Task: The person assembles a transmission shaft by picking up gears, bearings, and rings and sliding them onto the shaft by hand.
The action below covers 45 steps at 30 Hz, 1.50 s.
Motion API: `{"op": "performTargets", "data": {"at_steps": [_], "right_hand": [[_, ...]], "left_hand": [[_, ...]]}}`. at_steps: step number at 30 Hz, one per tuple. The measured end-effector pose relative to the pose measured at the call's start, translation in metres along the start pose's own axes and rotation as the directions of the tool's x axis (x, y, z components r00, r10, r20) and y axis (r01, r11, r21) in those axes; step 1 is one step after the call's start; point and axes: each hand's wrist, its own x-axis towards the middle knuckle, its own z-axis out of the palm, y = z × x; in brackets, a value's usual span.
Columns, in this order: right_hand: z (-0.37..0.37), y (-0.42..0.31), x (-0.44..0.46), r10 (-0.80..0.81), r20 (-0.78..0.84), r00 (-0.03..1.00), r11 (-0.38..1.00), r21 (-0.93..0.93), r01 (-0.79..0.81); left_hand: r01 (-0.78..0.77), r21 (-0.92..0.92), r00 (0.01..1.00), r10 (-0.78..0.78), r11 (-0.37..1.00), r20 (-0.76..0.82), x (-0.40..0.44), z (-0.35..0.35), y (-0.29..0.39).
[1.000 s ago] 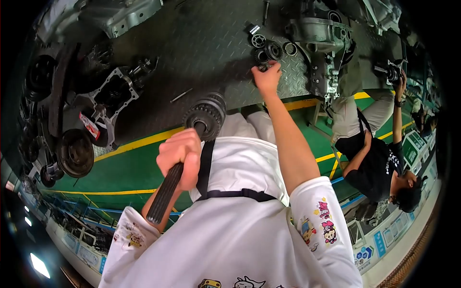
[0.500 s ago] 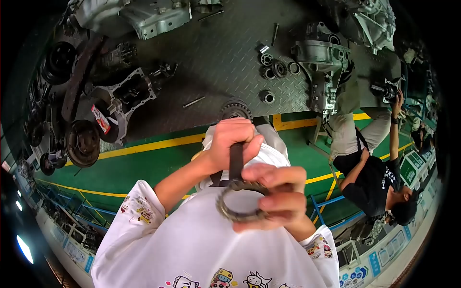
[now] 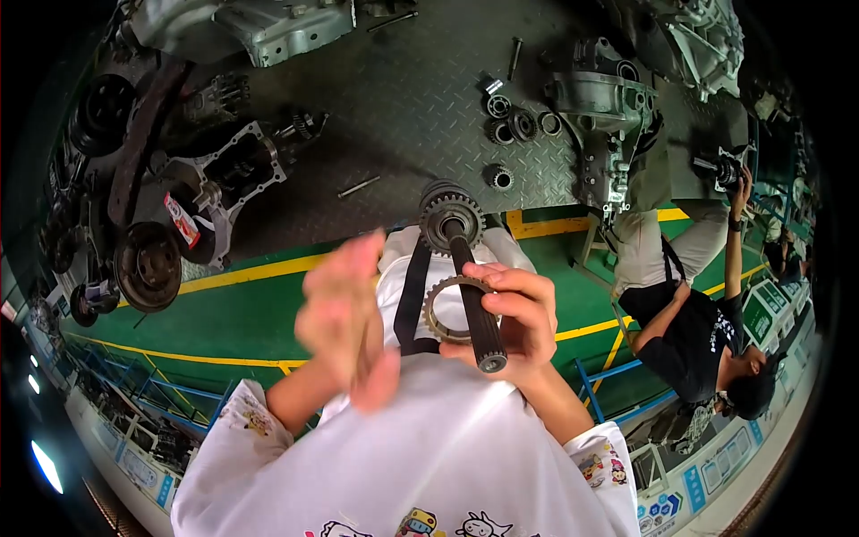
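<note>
A dark splined shaft point(image 3: 481, 327) with a toothed gear point(image 3: 450, 220) at its far end points down towards my shirt, the gear close to the table's front edge. My right hand point(image 3: 522, 313) is closed on a thin toothed metal ring point(image 3: 431, 309), fingers above and below it. The shaft crosses the ring near its right side; I cannot tell for certain whether it passes through. The shaft also lies against or very near the right fingers. To the left, my left hand point(image 3: 340, 322) is motion-blurred, off the shaft, fingers stretched with the thumb apart.
On the metal table point(image 3: 385, 134) lie a bolt point(image 3: 360, 187), a small gear point(image 3: 499, 178), several bearings and rings point(image 3: 522, 125), and an open housing point(image 3: 242, 170). More gearbox casings point(image 3: 599, 94) stand at right. A person in black point(image 3: 689, 349) sits at right holding a part.
My left hand has let go of the shaft and moved left. The shaft has tilted, its near end now further right. The ring has moved up, away from my shirt, with my right hand.
</note>
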Motion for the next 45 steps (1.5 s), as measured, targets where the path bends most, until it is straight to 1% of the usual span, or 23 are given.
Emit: {"op": "performTargets", "data": {"at_steps": [1, 4, 6, 9, 10, 12, 13, 16, 17, 20, 29, 32, 33, 36, 37, 43, 45], "right_hand": [[0.000, 0.003, 0.000, -0.002, 0.001, 1.000, 1.000, -0.008, 0.002], [-0.003, 0.014, -0.003, -0.019, 0.060, 0.998, 1.000, 0.004, 0.018], [-0.002, 0.022, -0.006, -0.032, 0.080, 0.996, 0.999, -0.030, 0.034], [0.002, 0.037, -0.008, 0.017, 0.101, 0.995, 0.996, -0.090, -0.008], [0.006, 0.044, -0.004, 0.019, 0.068, 0.998, 0.985, -0.174, -0.007], [0.001, 0.057, -0.001, 0.038, 0.129, 0.991, 0.931, -0.364, 0.011], [0.001, 0.064, -0.006, 0.069, 0.122, 0.990, 0.913, -0.408, -0.013], [0.001, 0.072, -0.011, 0.132, 0.183, 0.974, 0.883, -0.469, -0.031], [0.002, 0.071, -0.012, 0.171, 0.179, 0.969, 0.873, -0.483, -0.065], [0.002, 0.075, -0.012, 0.224, 0.177, 0.958, 0.838, -0.537, -0.096], [0.001, 0.080, -0.012, 0.205, 0.211, 0.956, 0.852, -0.519, -0.068], [0.003, 0.081, -0.014, 0.217, 0.192, 0.957, 0.848, -0.522, -0.087], [0.004, 0.082, -0.015, 0.226, 0.155, 0.962, 0.858, -0.498, -0.121], [0.004, 0.081, -0.013, 0.248, 0.159, 0.956, 0.847, -0.514, -0.134], [0.003, 0.080, -0.012, 0.242, 0.173, 0.955, 0.839, -0.531, -0.117], [0.004, 0.068, -0.001, 0.351, 0.170, 0.921, 0.821, -0.528, -0.216], [0.005, 0.066, -0.001, 0.358, 0.166, 0.919, 0.818, -0.530, -0.223]], "left_hand": [[-0.058, 0.020, 0.997, 0.057, 0.998, 0.044, 0.004, 0.000, 0.018], [-0.046, 0.342, 0.976, -0.031, 0.939, 0.217, 0.044, 0.030, 0.055], [-0.122, 0.451, 0.977, 0.028, 0.884, 0.210, 0.039, 0.045, 0.046], [-0.145, 0.380, 0.961, 0.038, 0.914, 0.275, 0.034, 0.043, 0.043], [-0.139, 0.359, 0.963, 0.042, 0.923, 0.267, 0.031, 0.043, 0.043], [-0.129, 0.314, 0.967, 0.049, 0.941, 0.251, 0.027, 0.046, 0.042], [-0.132, 0.294, 0.970, 0.064, 0.947, 0.233, 0.027, 0.047, 0.041], [-0.117, 0.251, 0.971, 0.058, 0.961, 0.230, 0.024, 0.047, 0.040], [-0.122, 0.256, 0.974, 0.066, 0.959, 0.216, 0.023, 0.048, 0.039], [-0.125, 0.263, 0.977, 0.072, 0.957, 0.200, 0.023, 0.047, 0.038], [-0.147, 0.229, 0.978, 0.107, 0.962, 0.178, 0.022, 0.044, 0.035], [-0.141, 0.243, 0.982, 0.105, 0.960, 0.154, 0.023, 0.044, 0.034], [-0.137, 0.244, 0.983, 0.101, 0.960, 0.153, 0.023, 0.044, 0.034], [-0.134, 0.244, 0.983, 0.098, 0.961, 0.154, 0.025, 0.042, 0.034], [-0.132, 0.240, 0.983, 0.096, 0.962, 0.157, 0.024, 0.041, 0.034], [-0.142, 0.228, 0.980, 0.104, 0.963, 0.171, 0.022, 0.039, 0.034], [-0.146, 0.228, 0.979, 0.108, 0.963, 0.172, 0.021, 0.039, 0.034]]}}
